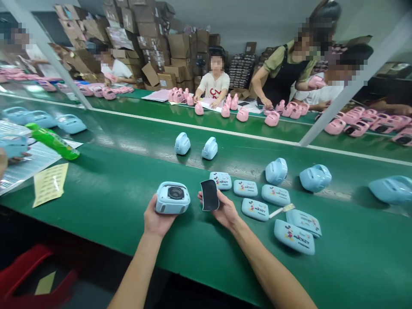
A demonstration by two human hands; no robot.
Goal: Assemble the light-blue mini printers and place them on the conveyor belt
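My left hand (160, 221) is closed around a light blue speaker housing (165, 206), whose round black speaker cone faces up and outward. In my right hand (228, 210) is a curved front cover (210, 195), its dark inner side turned toward me. The two parts are held apart, a short gap between them, above the green table. Right of my right hand lie several blue covers printed with a mouse figure and "MICKEY" (276, 195). A small white brush-like tool (281, 210) lies among them; its exact kind is unclear.
Several blue housings (210, 148) stand on the line (238, 161) beyond. At left are a green bottle (54, 141), a yellowish sticker sheet (49, 183) and a co-worker's hand. Across the line, people handle pink housings (243, 114). Slanted white posts (341, 81) rise nearby.
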